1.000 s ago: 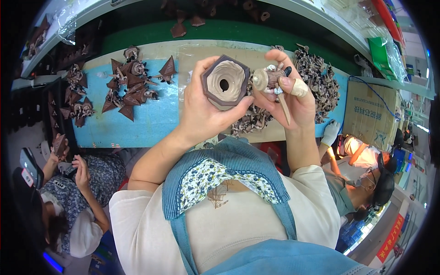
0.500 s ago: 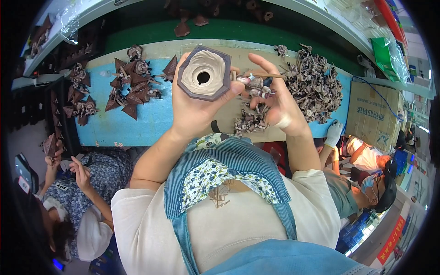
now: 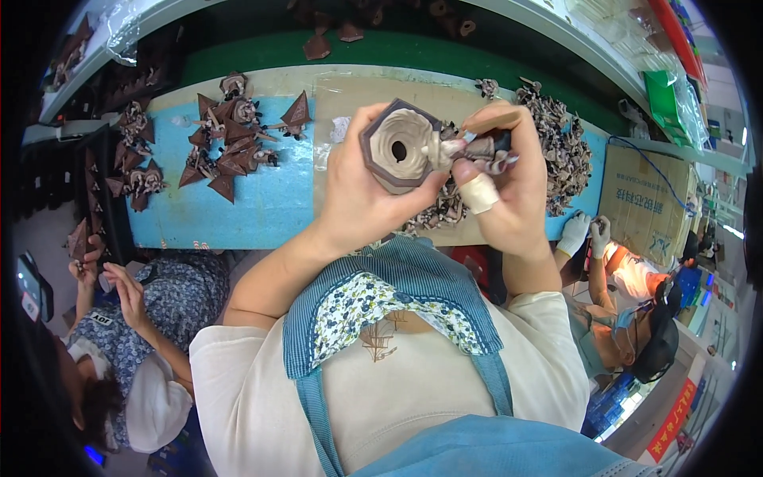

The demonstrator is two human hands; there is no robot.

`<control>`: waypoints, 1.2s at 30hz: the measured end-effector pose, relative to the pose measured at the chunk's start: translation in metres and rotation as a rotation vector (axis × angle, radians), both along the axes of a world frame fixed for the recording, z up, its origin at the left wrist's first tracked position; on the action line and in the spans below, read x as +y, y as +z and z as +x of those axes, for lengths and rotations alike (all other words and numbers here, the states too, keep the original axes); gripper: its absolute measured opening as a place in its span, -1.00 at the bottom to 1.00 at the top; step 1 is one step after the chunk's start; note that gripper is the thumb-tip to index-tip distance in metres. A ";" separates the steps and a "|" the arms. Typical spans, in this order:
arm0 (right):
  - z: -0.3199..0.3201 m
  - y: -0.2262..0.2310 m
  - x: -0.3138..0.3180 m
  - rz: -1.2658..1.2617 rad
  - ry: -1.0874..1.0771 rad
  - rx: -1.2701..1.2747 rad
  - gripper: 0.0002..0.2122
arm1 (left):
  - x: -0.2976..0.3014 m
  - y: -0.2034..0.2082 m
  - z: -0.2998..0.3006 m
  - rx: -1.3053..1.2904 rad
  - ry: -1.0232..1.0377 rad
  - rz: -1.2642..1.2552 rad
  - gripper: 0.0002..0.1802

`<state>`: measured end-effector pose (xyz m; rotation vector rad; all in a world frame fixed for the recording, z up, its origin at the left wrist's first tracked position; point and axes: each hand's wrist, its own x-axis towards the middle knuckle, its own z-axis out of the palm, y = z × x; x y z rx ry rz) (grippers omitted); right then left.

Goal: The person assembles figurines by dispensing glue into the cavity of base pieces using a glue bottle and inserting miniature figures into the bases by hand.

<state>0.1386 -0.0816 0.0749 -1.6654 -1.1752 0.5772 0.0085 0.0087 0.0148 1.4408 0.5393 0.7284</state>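
At far left, a co-worker's two hands (image 3: 87, 268) show, one holding a single brown pointed piece (image 3: 78, 240). Next, on the blue counter (image 3: 278, 219), comes a cluster of brown pointed pieces (image 3: 230, 147), overlapping too much to count exactly, with one more pointed piece (image 3: 296, 110) just to its right. At centre, above the counter, the wearer's left hand (image 3: 355, 184) curls firmly around the outside of one many-sided hollow piece (image 3: 412, 168), its pale inside facing up and one dark hole (image 3: 399, 149) in it. To its right, the wearer's right hand (image 3: 513, 189), thumb wrapped in one beige strip (image 3: 478, 193), is nearly closed, pinching one small figurine (image 3: 479, 149). The step in hand appears to be bringing the figurine's end against the right side of the hollow piece's rim; whether they touch is hard to tell. The next move seems to call for a steady hold on both pieces and careful alignment. Farther right lies one large heap of figurines (image 3: 563, 147), far too many to count, then a second co-worker's two pale gloves (image 3: 574, 232) and one cardboard box (image 3: 648, 199)
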 end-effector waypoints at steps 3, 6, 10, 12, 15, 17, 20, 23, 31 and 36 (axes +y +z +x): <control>-0.008 0.005 0.008 0.055 0.055 -0.239 -0.68 | -0.001 0.001 0.002 -0.011 0.036 0.075 -0.34; -0.011 0.003 0.011 0.098 0.094 -0.378 -0.66 | -0.001 0.003 0.003 -0.011 0.054 0.173 -0.35; -0.014 0.003 0.016 0.133 0.096 -0.539 -0.66 | -0.003 0.003 0.003 0.010 0.072 0.229 -0.33; -0.016 0.002 0.017 0.144 0.092 -0.591 -0.66 | -0.004 0.001 0.003 0.018 0.078 0.232 -0.32; -0.018 0.001 0.016 0.181 0.079 -0.649 -0.70 | -0.008 -0.003 0.004 0.000 0.104 0.245 -0.33; -0.020 0.003 0.014 0.129 0.078 -0.691 -0.73 | -0.010 -0.005 0.004 -0.005 0.121 0.288 -0.36; -0.021 0.004 0.013 0.130 0.089 -0.710 -0.75 | -0.013 -0.007 0.004 -0.010 0.148 0.361 -0.39; -0.023 0.004 0.014 0.094 0.067 -0.696 -0.73 | -0.016 -0.010 0.004 0.012 0.150 0.414 -0.43; -0.012 -0.005 0.003 0.103 0.120 -0.383 -0.75 | -0.012 -0.012 0.006 -0.097 0.039 0.414 -0.41; -0.006 0.005 0.009 0.027 0.059 -0.190 -0.68 | 0.003 -0.005 0.003 0.035 -0.140 0.207 -0.34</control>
